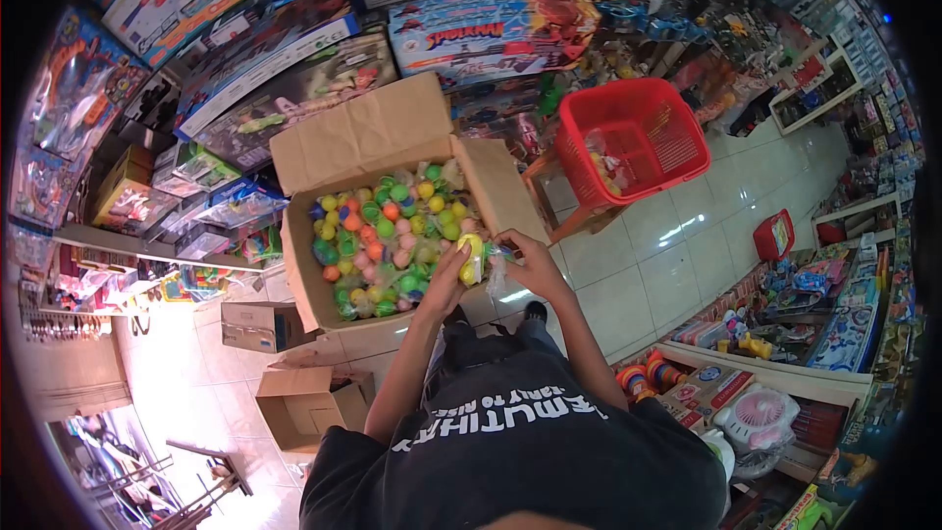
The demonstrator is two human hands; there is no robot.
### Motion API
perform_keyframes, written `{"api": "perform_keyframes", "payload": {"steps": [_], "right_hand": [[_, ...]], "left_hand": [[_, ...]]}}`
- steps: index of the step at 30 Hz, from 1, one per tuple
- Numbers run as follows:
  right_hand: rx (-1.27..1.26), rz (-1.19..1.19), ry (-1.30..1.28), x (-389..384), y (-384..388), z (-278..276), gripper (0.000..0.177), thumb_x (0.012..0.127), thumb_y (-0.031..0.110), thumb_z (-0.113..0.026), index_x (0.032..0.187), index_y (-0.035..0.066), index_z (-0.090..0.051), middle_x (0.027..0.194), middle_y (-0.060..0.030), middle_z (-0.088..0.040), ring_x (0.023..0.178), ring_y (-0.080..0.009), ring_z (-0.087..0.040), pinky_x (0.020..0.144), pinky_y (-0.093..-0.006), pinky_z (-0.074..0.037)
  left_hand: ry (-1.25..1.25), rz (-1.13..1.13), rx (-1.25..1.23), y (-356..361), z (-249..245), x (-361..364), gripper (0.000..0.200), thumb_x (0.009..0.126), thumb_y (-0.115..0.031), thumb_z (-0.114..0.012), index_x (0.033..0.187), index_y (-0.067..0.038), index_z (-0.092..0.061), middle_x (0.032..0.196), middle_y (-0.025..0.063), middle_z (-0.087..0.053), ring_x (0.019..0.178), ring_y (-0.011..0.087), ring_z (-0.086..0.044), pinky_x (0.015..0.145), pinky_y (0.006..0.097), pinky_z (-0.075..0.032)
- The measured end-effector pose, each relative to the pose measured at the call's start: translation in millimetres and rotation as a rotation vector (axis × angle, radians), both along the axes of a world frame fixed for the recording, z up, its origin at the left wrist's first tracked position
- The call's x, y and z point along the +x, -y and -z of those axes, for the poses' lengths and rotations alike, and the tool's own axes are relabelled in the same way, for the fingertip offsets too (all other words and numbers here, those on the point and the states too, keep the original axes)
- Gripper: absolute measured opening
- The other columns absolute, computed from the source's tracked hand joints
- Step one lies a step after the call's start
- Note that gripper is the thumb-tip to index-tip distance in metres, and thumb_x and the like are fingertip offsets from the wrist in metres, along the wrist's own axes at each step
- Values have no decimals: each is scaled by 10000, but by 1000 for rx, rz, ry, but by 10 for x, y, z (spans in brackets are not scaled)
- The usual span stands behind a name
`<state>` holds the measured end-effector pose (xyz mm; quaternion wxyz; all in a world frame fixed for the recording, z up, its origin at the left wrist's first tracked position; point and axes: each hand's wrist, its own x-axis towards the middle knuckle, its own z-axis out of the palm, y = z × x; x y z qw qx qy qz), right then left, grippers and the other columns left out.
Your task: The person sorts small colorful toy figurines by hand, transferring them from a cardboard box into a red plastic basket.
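Yellow-green toy egg [474, 258] clasped in the left hand [446, 280], fingers curled round it from the left. Closed on the egg's other side, the right hand [530, 260], fingertips pinched at its top edge, with what looks like a scrap of clear film hanging just under them. Both hands touching the egg, held over the near right corner of an open cardboard box [365, 137], flaps spread wide. Inside the box, a heap of small wrapped eggs [388, 231] in green, yellow, pink, orange and blue, just beside the hands. To the right of the box, a red basket [628, 142] tilted on a wooden stool [546, 198], a few small items lying in it. Beneath everything, a glossy white tile floor [653, 270]. Lower left, well apart from the hands, two smaller cardboard boxes [257, 326] on the tiles. All around, shelves stacked with boxed toys, a Spider-Man box [491, 34] among them.
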<state>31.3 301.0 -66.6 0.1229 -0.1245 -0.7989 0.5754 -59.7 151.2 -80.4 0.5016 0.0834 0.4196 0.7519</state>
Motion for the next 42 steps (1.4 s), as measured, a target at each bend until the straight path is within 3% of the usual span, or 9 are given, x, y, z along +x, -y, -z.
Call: {"api": "perform_keyframes", "payload": {"steps": [8,11,14,16,23,29,31,37,42], "right_hand": [[40,49,-32,672,-823,-199,171,790,127,-612,887,14,-528,769,-61,-553,670,-110,-504,564,-246,-395],[231,76,-125,972,-1255,-90,148,786,123,-601,857,10,-538,748,-66,-550,660,-131,-517,563,-245,-398],[210,125,-25,1329,-1542,-28,125,770,102,-588,836,1,-554,702,-66,-539,632,-139,-521,570,-250,-403],[80,159,29,1521,-1727,42,142,724,79,-588,848,18,-556,759,-102,-551,669,-218,-551,594,-293,-422],[77,259,-10,1960,-2233,102,134,791,138,-585,850,22,-552,701,-94,-584,644,-179,-581,594,-283,-437],[14,359,31,1914,-2570,175,142,793,132,-608,822,26,-519,663,-64,-556,625,-106,-540,576,-263,-423],[-137,345,-27,1823,-2699,209,123,810,111,-598,810,38,-499,698,7,-498,666,-44,-442,580,-216,-385],[-438,209,-7,1397,-3236,148,186,796,133,-623,761,50,-460,697,27,-454,662,-49,-430,584,-195,-356],[-321,98,82,881,-3760,329,223,774,175,-653,741,57,-466,671,24,-446,633,-58,-412,552,-231,-366]], "left_hand": [[-22,27,145,-820,-2,568,397,940,-323,-354,1207,-35,-408,1161,95,-485,1046,184,-506,877,350,-435],[11,42,146,-1188,45,891,396,937,-328,-361,1202,-37,-407,1154,94,-485,1056,186,-500,883,360,-435],[58,54,119,-1515,161,1203,392,932,-331,-380,1189,-38,-412,1143,92,-485,1059,189,-496,879,371,-439],[69,78,122,-1721,238,1356,388,929,-332,-391,1182,-39,-416,1137,91,-485,1057,189,-496,876,375,-442],[23,123,33,-2302,313,1584,364,925,-323,-401,1173,-59,-435,1149,78,-492,1057,181,-496,901,401,-423],[-63,126,-11,-2636,274,1405,424,922,-363,-391,1194,-39,-428,1176,86,-497,1086,201,-487,874,364,-422],[-151,102,-68,-2754,235,1283,438,917,-388,-391,1175,-38,-449,1148,78,-520,1077,188,-490,838,342,-423],[-265,-74,-164,-3216,231,899,426,923,-364,-412,1108,10,-498,1035,36,-540,938,98,-490,807,253,-384],[-186,-222,-289,-3580,389,496,448,899,-389,-464,1077,19,-513,972,60,-559,885,105,-515,766,239,-407]]}}
